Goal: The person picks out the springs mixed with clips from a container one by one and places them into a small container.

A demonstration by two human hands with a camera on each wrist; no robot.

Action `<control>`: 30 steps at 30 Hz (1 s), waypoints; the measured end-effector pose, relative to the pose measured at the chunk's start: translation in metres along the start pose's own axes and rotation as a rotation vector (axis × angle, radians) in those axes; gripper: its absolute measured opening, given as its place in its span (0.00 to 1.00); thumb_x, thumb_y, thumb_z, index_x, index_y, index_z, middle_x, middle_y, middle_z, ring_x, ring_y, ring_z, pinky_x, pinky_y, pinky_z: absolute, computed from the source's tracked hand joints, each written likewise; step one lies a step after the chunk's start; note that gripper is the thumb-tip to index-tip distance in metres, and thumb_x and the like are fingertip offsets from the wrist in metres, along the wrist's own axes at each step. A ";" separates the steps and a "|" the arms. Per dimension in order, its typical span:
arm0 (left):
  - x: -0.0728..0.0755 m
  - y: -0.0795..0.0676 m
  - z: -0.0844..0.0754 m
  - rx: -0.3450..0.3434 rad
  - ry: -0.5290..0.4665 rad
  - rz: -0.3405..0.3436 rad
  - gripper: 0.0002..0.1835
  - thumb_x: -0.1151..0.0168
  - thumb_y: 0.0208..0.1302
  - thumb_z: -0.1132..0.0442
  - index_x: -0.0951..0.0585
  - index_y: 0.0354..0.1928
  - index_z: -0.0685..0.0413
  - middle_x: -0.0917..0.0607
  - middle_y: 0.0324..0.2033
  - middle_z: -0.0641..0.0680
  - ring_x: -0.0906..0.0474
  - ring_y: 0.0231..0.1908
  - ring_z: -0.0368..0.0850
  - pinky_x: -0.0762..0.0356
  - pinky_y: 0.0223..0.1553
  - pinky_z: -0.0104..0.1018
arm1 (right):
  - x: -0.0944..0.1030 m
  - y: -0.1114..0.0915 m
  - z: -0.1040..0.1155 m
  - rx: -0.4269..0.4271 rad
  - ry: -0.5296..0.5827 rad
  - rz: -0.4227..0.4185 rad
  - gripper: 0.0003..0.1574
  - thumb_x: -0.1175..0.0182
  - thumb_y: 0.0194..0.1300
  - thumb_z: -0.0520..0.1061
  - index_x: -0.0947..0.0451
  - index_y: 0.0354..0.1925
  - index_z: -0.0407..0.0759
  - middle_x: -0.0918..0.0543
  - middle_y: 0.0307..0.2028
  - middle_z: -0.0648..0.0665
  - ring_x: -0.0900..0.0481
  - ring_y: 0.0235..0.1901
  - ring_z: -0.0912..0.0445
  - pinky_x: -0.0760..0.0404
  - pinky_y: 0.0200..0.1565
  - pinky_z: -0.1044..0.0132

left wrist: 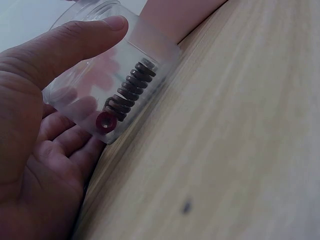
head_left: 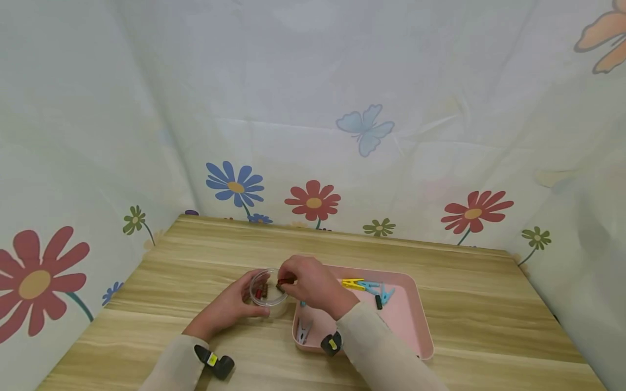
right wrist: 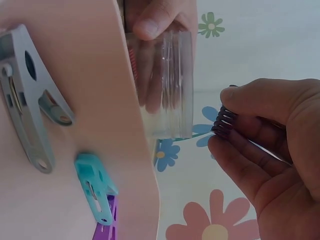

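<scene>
My left hand [head_left: 233,305] grips a clear plastic jar [right wrist: 172,112], thumb on one side and fingers round the other. Inside it lie a brown coil spring [left wrist: 131,91] and a red spring [left wrist: 106,123] seen end-on in the left wrist view. Close over the jar's open mouth, my right hand [head_left: 313,281] pinches a small dark coil spring [right wrist: 224,120] between thumb and fingertips. In the right wrist view this spring stands just off the jar's rim.
A pink tray [head_left: 424,331] sits right of the jar, partly under my right forearm. It holds a yellow clothespin [head_left: 353,283], blue clothespins [head_left: 386,295], a grey clothespin [right wrist: 30,95], a purple clothespin [right wrist: 106,225] and a dark spring [head_left: 379,302]. Flowered cloth [head_left: 274,141] hangs behind the wooden table [head_left: 205,247].
</scene>
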State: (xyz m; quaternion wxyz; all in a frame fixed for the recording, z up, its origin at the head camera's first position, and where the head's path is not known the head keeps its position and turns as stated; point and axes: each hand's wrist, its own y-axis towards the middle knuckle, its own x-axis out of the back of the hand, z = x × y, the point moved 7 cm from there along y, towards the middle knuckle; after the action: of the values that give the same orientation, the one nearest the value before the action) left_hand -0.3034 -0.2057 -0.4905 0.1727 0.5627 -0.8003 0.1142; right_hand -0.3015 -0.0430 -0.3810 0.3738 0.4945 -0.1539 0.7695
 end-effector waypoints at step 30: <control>0.000 0.001 0.004 0.008 0.006 -0.003 0.46 0.23 0.48 0.53 0.37 0.68 0.35 0.32 0.69 0.49 0.40 0.72 0.49 0.43 0.71 0.56 | -0.014 0.003 0.008 0.081 -0.115 0.020 0.08 0.35 0.64 0.45 0.16 0.43 0.53 0.17 0.39 0.57 0.22 0.37 0.65 0.21 0.43 0.75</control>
State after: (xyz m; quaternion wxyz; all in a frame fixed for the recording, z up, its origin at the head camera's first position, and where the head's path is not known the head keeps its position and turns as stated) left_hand -0.3048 -0.2068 -0.4937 0.1731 0.5645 -0.7983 0.1190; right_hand -0.2953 -0.0552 -0.3890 0.3362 0.5511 -0.1485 0.7491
